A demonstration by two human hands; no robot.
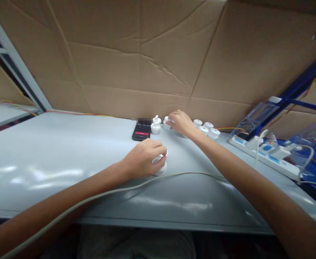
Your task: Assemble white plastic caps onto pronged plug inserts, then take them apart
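Note:
My left hand [147, 158] is closed around a small white round plastic piece [162, 169] low over the grey table. The fingers hide part of it, and I cannot tell whether it is one piece or two stacked. Farther back, my right hand [181, 122] pinches another white round piece [166, 124] between thumb and fingers. Just left of that hand stand two white round pieces [155, 128], one behind the other, with small parts on top. Right of my right wrist sits a group of several white round pieces [208, 129] with smooth tops.
A black phone [141, 131] showing a running timer lies by the pieces. A pale cable [185, 173] crosses the table [66, 144] and my left forearm. At right lies a white power strip [268, 156] with plugs. A cardboard wall [136, 72] closes the back.

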